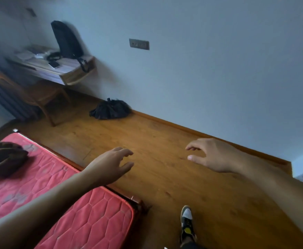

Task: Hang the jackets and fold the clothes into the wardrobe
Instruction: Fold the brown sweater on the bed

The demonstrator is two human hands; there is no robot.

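**Clothes heap (3, 159) on mattress (93, 212); L hand (111, 164) & R hand (213, 155) empty**

Tilted view from head height, looking down into a bedroom. The clothes heap is dark brown & crumpled. It lies on the red quilted mattress at far left, partly cut off by the frame edge.

The L hand reaches out just past the mattress edge, above the wooden floor (165, 133). Its fingers are loosely curved & spread, thumb apart, holding nothing. The R hand is about level w/ it, well apart to the right, also above the floor. Its fingers are curved, w/ thumb & forefinger separated & nothing btwn them. Neither hand touches the heap. The L hand is the nearer one, but it is well apart from the heap too.

In the bg, a black bundle (110, 109) sits on the floor against the wall. Can't tell if it's a garment or sth else. At top left a worktop (71, 74) is fixed to the wall. A black backpack (66, 40) stands on it, leaning on the wall, w/ small blurred items beside it. A wooden chair (44, 97) stands in front of the worktop. A socket plate (139, 44) sits on the pale wall. At the bottom, one foot in a grey & white shoe (187, 223) w/ a yellow patch stands on the floor near the mattress corner.
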